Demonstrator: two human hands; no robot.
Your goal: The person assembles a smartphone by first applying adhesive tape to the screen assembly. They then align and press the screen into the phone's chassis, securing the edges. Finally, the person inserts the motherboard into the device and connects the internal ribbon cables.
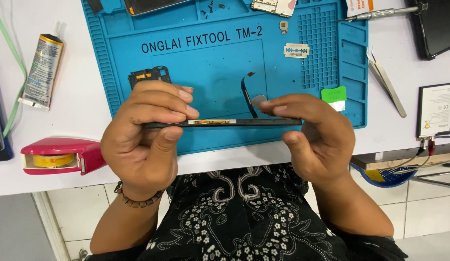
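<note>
A: We see the left hand (143, 130) and the right hand (314, 137) each closed on one end of a thin dark phone panel (234, 123), held edge-on and level above the near rim of the blue work mat (215, 63). Why edge-on?

B: We judge that this turn brings the thin side face toward the eye, so the seam along the edge can be inspected. Each hand pinches with fingers on top and thumb beneath; we take it that the two-ended hold keeps so thin a part from flexing.

A: And the curved black flex ribbon (246, 94)?

B: It rises at about 12 o'clock from the panel's middle. We cannot tell whether it is attached to the panel or lies on the mat behind.

A: What surrounds the work?

B: At 10 o'clock from the left hand lies a small black frame part (148, 76) on the mat. At 9 o'clock sits a pink tape dispenser (60, 155), with a glue tube (43, 70) beyond it. At 1 o'clock from the right hand lie a razor blade (296, 50) and, off the mat, tweezers (387, 82), all within reach yet apart from the panel.
</note>
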